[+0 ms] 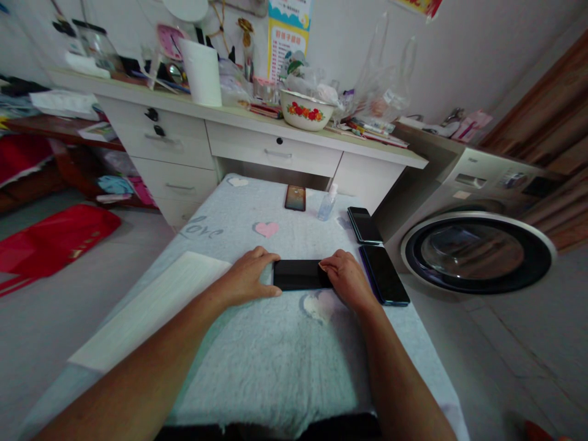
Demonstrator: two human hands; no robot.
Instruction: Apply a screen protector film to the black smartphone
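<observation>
A black smartphone [298,274] lies sideways on the cloth-covered table [257,361], its dark screen facing up. My left hand [250,277] grips its left end, thumb at the near edge and fingers at the far edge. Over the right end, my right hand [346,277] is closed with fingertips pressed together on the screen. A small pale bit shows at those fingertips, too small to name. Two more phones, one dark [384,275] and one farther back [364,225], lie right of my right hand. A brown-gold phone [295,198] and a clear spray bottle [327,204] are beyond.
A folded white cloth or paper strip [151,309] lies along the table's left side. Behind stands a white desk [271,144] holding a floral enamel bowl [306,111], a paper roll [201,72] and plastic bags. A washing machine [478,245] is at right, a red bag [59,236] on the floor at left.
</observation>
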